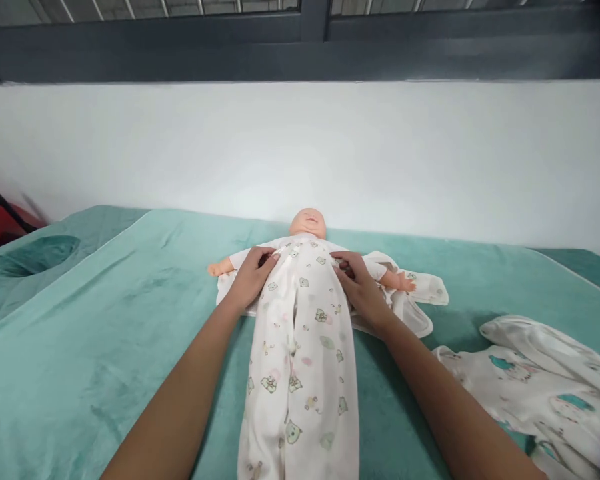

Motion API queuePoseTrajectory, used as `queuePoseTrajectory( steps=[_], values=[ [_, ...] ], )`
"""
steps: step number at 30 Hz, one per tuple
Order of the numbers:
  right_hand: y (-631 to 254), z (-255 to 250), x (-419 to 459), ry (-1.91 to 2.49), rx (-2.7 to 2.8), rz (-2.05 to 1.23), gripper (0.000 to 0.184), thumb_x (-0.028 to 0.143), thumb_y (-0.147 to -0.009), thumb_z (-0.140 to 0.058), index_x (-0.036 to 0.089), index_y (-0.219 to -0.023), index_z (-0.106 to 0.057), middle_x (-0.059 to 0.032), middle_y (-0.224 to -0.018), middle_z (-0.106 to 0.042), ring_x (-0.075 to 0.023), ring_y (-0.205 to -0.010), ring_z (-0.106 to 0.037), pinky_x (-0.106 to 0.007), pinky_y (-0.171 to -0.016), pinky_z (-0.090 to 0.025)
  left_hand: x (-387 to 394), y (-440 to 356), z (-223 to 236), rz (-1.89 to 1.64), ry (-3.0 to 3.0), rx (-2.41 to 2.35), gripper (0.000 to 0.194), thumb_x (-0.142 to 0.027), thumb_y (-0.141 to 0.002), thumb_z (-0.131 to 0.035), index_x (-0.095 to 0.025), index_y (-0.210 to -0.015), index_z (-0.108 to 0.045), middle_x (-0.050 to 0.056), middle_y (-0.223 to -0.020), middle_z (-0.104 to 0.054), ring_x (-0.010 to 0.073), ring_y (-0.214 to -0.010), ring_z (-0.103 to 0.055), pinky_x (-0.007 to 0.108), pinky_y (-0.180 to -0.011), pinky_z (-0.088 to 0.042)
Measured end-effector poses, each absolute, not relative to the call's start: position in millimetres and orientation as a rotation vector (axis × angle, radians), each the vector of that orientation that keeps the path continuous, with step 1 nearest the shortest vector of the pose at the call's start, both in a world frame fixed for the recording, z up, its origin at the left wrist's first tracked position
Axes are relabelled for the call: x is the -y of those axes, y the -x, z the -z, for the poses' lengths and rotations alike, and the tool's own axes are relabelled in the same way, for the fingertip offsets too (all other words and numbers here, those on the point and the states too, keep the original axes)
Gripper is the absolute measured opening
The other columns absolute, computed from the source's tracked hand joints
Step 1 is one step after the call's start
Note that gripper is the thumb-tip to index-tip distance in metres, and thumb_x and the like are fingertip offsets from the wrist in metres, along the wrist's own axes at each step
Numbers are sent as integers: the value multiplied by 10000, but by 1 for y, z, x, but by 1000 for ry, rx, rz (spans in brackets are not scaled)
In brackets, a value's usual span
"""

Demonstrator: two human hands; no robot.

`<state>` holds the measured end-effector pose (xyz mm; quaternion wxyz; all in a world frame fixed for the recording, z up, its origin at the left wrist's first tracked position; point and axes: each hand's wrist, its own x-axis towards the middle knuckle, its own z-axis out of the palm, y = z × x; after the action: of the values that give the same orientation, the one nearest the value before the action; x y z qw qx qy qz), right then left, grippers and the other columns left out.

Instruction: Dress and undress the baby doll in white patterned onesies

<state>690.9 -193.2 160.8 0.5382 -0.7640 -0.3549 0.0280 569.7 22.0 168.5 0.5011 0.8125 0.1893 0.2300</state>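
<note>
A baby doll (308, 223) lies on its back with its arms spread and its head near the wall. White baby pants (305, 333) printed with small bears cover it from the chest down and run to the bottom of the view. My left hand (254, 273) pinches the pants' upper left edge at the doll's side. On the opposite side, my right hand (359, 283) has its fingers curled on the upper right edge. Beneath the doll's arms, a white printed baby top (415, 313) is spread out. The doll's legs are hidden by the pants.
A teal padded bed (105, 373) with a round face hole (37, 255) at left carries everything. Another white printed baby garment (535, 380) lies crumpled at right. Behind stand a white wall (180, 147) and a dark window frame (230, 53). A red-and-black object (0, 220) is at far left.
</note>
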Motion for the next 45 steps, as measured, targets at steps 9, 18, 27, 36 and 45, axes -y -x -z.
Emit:
queuePoseTrajectory(
  steps=[9, 18, 27, 36, 45],
  values=[
    [-702, -161, 187, 1816, 581, -262, 433, 532, -756, -691, 236, -1047, -570, 0, -884, -528, -138, -765, -476, -242, -639, -411, -26, -565, -182, -352, -1999, -392, 407, -555, -843, -560, -214, -1066, -542, 73, -1231, -516, 220, -1110, -510, 323, -976, -391],
    [-696, -161, 195, 1630, 503, -459, 404, 539, -769, -708, 216, -770, -466, 57, -621, -396, -80, -515, -306, -216, -444, -215, -41, -547, -190, -38, -1959, -218, 853, -543, -715, -726, -286, -1438, -352, 58, -1493, -364, 282, -1270, -465, 339, -1006, -428],
    [-701, -163, 206, 1757, 718, -490, 415, 557, -815, -632, 188, -677, -500, 39, -613, -429, -91, -552, -362, -231, -510, -287, -40, -542, -183, -158, -2006, -46, 447, -416, -726, -749, -272, -1140, -661, 18, -1482, -321, 256, -1313, -412, 310, -1029, -400],
    [-684, -170, 237, 1907, 978, -599, 495, 515, -602, -806, 182, -948, -686, -26, -847, -622, -184, -758, -526, -277, -646, -408, -7, -523, -162, -579, -2100, -248, 200, -319, -763, -673, -197, -701, -528, -11, -782, -560, 174, -816, -525, 282, -756, -398],
    [-625, -152, 227, 1637, 510, -449, 349, 529, -782, -622, 194, -724, -539, 11, -679, -580, -143, -623, -485, -257, -579, -373, 12, -508, -157, -598, -1944, -427, 84, -276, -810, -543, -200, -846, -549, -4, -874, -618, 185, -884, -539, 283, -792, -398]
  ],
)
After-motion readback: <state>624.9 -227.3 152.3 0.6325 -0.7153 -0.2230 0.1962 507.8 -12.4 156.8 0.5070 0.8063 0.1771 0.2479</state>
